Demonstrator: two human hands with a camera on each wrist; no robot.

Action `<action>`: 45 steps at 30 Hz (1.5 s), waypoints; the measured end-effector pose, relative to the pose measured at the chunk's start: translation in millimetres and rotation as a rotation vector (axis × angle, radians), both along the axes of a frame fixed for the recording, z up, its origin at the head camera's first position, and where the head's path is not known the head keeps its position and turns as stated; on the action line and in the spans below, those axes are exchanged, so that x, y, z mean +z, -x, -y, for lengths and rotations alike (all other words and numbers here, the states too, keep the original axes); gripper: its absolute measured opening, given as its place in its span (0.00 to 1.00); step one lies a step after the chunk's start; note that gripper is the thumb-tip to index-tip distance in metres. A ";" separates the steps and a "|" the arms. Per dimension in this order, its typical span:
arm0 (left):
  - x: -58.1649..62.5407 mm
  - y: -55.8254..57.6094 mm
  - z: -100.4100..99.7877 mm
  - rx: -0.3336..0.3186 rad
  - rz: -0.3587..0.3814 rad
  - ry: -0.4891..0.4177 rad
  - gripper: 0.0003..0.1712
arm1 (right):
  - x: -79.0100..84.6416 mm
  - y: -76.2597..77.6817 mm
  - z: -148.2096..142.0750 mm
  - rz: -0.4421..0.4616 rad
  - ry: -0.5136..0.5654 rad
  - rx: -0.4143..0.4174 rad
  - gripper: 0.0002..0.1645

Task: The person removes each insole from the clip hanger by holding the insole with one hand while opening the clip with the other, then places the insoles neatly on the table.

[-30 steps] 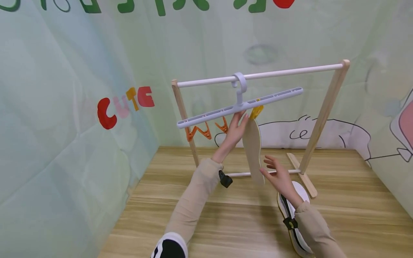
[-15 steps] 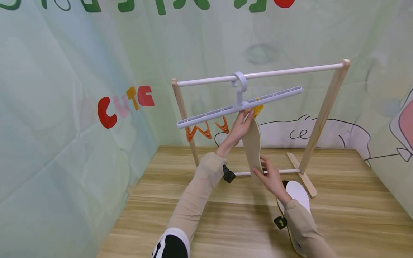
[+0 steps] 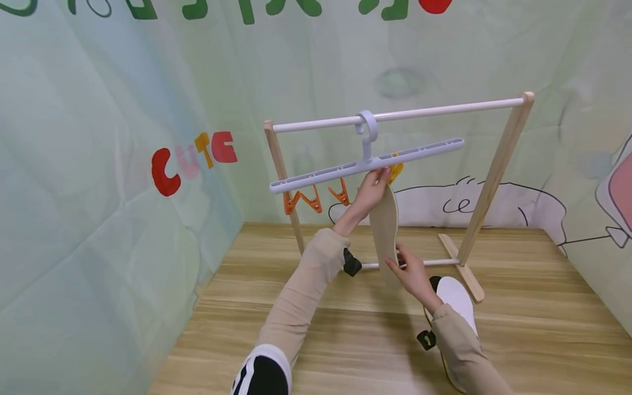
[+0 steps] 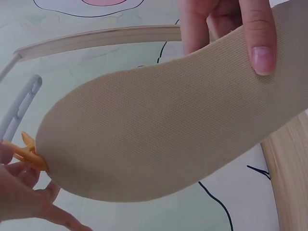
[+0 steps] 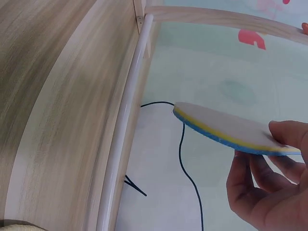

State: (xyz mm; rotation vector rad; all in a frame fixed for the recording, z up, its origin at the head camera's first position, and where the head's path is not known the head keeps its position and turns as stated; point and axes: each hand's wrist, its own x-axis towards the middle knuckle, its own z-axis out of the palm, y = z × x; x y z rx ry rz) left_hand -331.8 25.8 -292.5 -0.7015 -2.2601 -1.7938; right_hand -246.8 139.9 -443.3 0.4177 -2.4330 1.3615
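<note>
A beige insole (image 3: 382,227) hangs lengthwise under the lilac hanger (image 3: 321,176). A yellow clothespin (image 4: 31,158) bites its rounded top end, just below the hanger bar. My left hand (image 3: 368,196) pinches that clothespin between thumb and fingers, beside the insole's top. Lower down, my right hand (image 3: 412,275) grips the insole by its edge, thumb on the beige face and fingers behind. The right wrist view shows the insole's yellow and blue edge layers (image 5: 211,137). Part of the clothespin is hidden by the left fingers.
The hanger hooks over the white rail of a wooden rack (image 3: 494,181). Several orange clothespins (image 3: 312,202) dangle from its left half. A white insole (image 3: 455,302) lies on the wood-grain tabletop (image 3: 365,340), partly under the right forearm. A printed curtain (image 3: 123,247) stands behind.
My right hand has moved left from beside the insole and taken hold of its lower part. The left hand has shifted slightly right and up, closer to the yellow clothespin.
</note>
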 end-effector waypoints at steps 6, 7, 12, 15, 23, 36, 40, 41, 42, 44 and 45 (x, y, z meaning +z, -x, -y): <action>13.7 -19.4 3.2 -0.039 0.023 -0.026 0.20 | -1.7 -3.6 0.8 0.002 -0.022 0.015 0.15; 16.1 -23.1 3.7 -0.042 0.027 -0.034 0.19 | -1.7 -4.3 0.7 0.004 -0.024 0.016 0.14; 20.6 -28.5 4.3 -0.034 0.044 -0.036 0.19 | -1.7 -6.8 0.5 0.011 -0.021 0.018 0.14; 21.1 -28.0 3.7 -0.026 0.041 -0.016 0.20 | -1.7 -8.2 0.2 0.015 -0.027 0.018 0.15; 22.3 -28.1 4.7 -0.001 0.083 -0.042 0.18 | -0.1 -10.9 -0.5 0.016 -0.018 0.031 0.16; 5.6 -4.8 -2.3 -0.043 0.222 -0.177 0.18 | -14.5 -13.2 3.2 -0.054 -0.051 -0.011 0.11; 5.7 -5.4 -1.4 -0.034 0.202 -0.174 0.18 | -14.4 -13.5 3.1 -0.042 -0.043 -0.014 0.12; 5.8 -5.7 -1.0 -0.031 0.198 -0.167 0.18 | -14.2 -13.7 2.5 -0.033 -0.043 -0.012 0.12; 5.9 -6.0 -0.3 -0.025 0.193 -0.155 0.18 | -14.0 -14.0 1.9 -0.020 -0.042 -0.010 0.12; 6.3 -6.2 0.9 -0.021 0.186 -0.136 0.18 | -13.9 -14.7 0.2 0.012 -0.042 -0.008 0.13; 6.6 -6.2 1.5 -0.022 0.184 -0.131 0.18 | -13.7 -15.2 -0.7 0.023 -0.042 -0.007 0.13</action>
